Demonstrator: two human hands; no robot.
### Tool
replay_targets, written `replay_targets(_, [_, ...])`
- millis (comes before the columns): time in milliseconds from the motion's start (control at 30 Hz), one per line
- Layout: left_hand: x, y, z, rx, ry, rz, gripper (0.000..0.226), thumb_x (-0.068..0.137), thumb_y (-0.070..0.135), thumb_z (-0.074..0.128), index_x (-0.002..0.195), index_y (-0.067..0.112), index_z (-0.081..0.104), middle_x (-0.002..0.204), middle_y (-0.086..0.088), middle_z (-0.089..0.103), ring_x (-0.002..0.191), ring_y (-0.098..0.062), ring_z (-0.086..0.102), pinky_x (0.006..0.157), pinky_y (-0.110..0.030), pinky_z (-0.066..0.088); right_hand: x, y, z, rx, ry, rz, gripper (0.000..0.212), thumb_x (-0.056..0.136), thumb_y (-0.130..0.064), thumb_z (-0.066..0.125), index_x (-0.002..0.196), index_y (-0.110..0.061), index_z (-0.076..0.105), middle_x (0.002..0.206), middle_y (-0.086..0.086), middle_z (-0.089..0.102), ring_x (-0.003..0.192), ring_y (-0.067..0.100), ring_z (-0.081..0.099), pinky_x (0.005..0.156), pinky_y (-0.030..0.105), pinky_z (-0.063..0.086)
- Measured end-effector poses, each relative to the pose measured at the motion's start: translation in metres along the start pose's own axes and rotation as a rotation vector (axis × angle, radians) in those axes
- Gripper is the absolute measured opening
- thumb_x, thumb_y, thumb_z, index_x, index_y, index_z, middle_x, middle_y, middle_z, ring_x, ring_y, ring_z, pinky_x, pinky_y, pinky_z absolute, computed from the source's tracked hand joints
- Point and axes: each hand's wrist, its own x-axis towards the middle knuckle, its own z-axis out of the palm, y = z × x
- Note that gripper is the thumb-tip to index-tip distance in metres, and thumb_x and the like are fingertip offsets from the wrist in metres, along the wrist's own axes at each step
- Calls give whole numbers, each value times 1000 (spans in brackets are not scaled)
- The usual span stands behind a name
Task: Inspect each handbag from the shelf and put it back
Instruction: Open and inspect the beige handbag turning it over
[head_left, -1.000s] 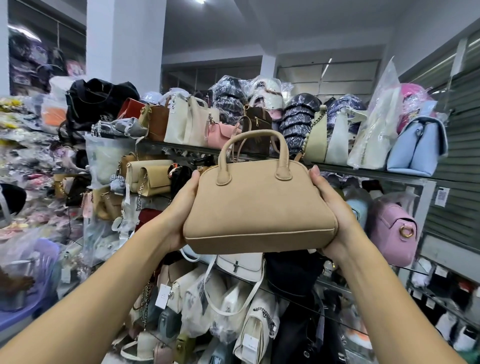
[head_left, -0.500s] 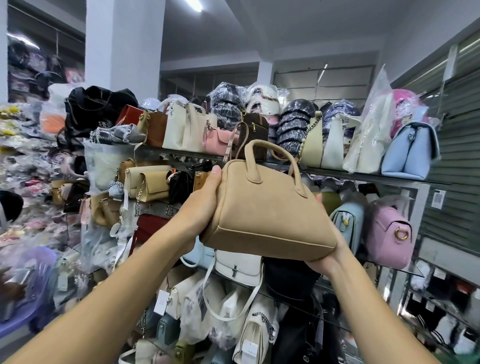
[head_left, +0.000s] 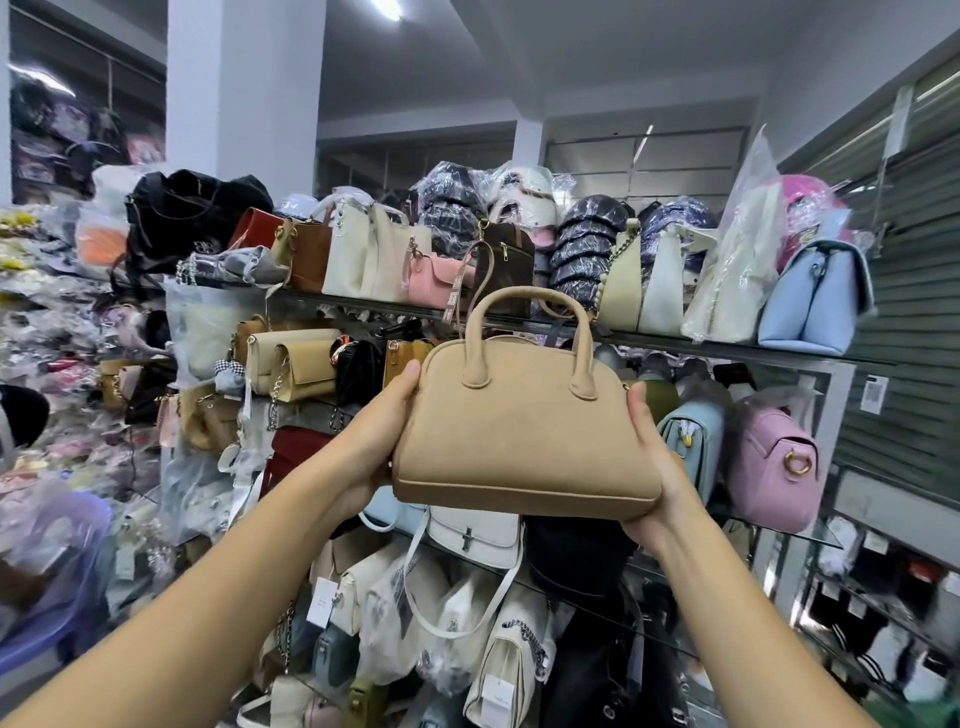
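Upright tan handbag (head_left: 524, 436) before shelf (head_left: 727, 347); left hand (head_left: 382, 431) grips one end, right hand (head_left: 657, 467) the other; fingers wrapped behind, mostly hidden.

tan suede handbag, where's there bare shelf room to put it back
Only a narrow gap shows on the top glass shelf, between the dark brown zipped bag and the pale green chain-strap bag. Lower shelves look packed; the spot behind the tan suede handbag is hidden.
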Motion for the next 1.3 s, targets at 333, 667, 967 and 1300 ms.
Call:
replay_targets(333, [14, -15, 15, 312, 173, 146, 103, 47, 80, 63, 136, 29, 59, 147, 8, 47, 138, -18, 41, 118, -44, 33, -1, 16, 21, -375, 236, -556, 54, 79, -74, 62, 81, -21, 73, 72, -13, 73, 74, 5, 62, 75, 31, 52])
replay_targets(667, [-19, 5, 55, -319, -71, 248, 77, 88, 79, 46, 142, 25, 57, 141, -7, 62, 131, -22, 58, 114, -47, 41, -25, 27, 49, -299, -185, -556, 65, 69, -75, 74, 116, -30, 69, 111, 4, 73, 103, 14, 69, 85, 26, 54])
replay_targets(967, [-27, 15, 52, -381, -146, 290, 75, 97, 71, 20, 142, 23, 56, 134, -4, 67, 126, -20, 62, 117, -43, 38, -9, 14, 44, -35, -203, -256, 34, 95, -30, 67, 127, -20, 59, 119, 15, 67, 81, 14, 69, 64, 24, 58])
replay_targets(1300, [-32, 3, 61, -404, -425, 197, 85, 90, 81, 12, 148, 31, 49, 144, 0, 60, 135, -19, 54, 122, -44, 28, -13, 28, 37, 172, -251, -48, 55, 95, -51, 41, 83, -20, 85, 93, 1, 80, 83, 12, 76, 65, 21, 59])
